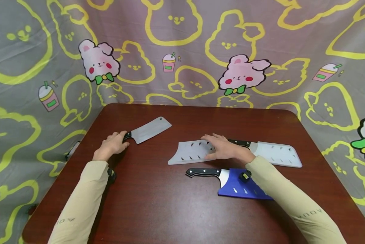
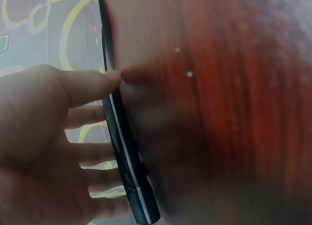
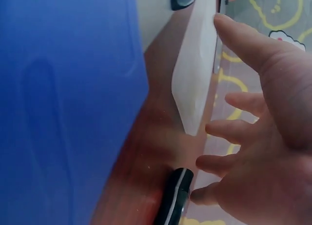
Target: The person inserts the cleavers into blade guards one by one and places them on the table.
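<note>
At the table's left, a bare cleaver (image 1: 152,129) lies with its hole-tipped blade pointing to the far right. My left hand (image 1: 111,144) holds its black handle (image 2: 127,152), with the thumb on one side and the fingers on the other. My right hand (image 1: 220,146) is over the right end of a loose white slotted blade cover (image 1: 187,152), its fingers spread; whether they touch it, I cannot tell. Behind that wrist is a cleaver whose black handle (image 1: 240,142) shows, its blade in a second white cover (image 1: 278,154).
Nearer me lies another cleaver with a black riveted handle (image 1: 204,172) and a blue blade cover (image 1: 231,186), partly under my right forearm. Everything rests on a dark red-brown wooden table (image 1: 158,210). A patterned cloth (image 1: 194,44) hangs around its back and sides.
</note>
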Demonstrator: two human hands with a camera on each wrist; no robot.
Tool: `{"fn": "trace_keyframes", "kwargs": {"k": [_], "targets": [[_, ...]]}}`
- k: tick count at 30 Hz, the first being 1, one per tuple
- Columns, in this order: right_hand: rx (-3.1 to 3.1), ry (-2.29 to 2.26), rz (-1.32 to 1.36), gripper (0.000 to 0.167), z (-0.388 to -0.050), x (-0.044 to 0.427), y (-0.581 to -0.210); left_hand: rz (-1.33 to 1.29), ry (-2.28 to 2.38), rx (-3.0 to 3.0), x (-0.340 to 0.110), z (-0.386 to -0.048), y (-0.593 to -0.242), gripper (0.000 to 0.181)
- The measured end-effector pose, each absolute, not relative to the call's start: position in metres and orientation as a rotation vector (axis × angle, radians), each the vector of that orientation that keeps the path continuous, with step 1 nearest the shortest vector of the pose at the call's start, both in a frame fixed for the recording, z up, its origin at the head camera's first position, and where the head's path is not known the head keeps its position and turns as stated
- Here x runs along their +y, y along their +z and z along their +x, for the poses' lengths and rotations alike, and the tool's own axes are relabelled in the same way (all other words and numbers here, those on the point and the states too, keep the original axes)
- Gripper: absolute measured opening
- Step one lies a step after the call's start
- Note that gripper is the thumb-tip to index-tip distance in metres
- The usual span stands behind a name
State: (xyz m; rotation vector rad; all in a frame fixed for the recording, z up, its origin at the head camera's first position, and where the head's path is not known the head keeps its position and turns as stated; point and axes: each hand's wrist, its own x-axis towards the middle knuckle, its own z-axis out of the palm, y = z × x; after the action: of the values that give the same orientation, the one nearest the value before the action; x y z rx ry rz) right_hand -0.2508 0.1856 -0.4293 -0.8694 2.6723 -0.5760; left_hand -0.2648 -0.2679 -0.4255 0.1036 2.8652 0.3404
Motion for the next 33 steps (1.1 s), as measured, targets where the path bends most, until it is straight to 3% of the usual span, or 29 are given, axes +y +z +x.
{"fn": "trace_keyframes", "kwargs": {"k": [22, 33], "targets": [[2.806, -0.558, -0.828, 0.096, -0.250, 0.174, -0.433, 0.062, 0.387, 2.872, -0.264, -0.267, -0.417, 0.051], [2.840, -0.660, -0.826, 0.072, -0.241, 0.173, -0.425, 0.164, 0.444, 2.884, -0.258, -0.268, -0.417, 0.049]]}}
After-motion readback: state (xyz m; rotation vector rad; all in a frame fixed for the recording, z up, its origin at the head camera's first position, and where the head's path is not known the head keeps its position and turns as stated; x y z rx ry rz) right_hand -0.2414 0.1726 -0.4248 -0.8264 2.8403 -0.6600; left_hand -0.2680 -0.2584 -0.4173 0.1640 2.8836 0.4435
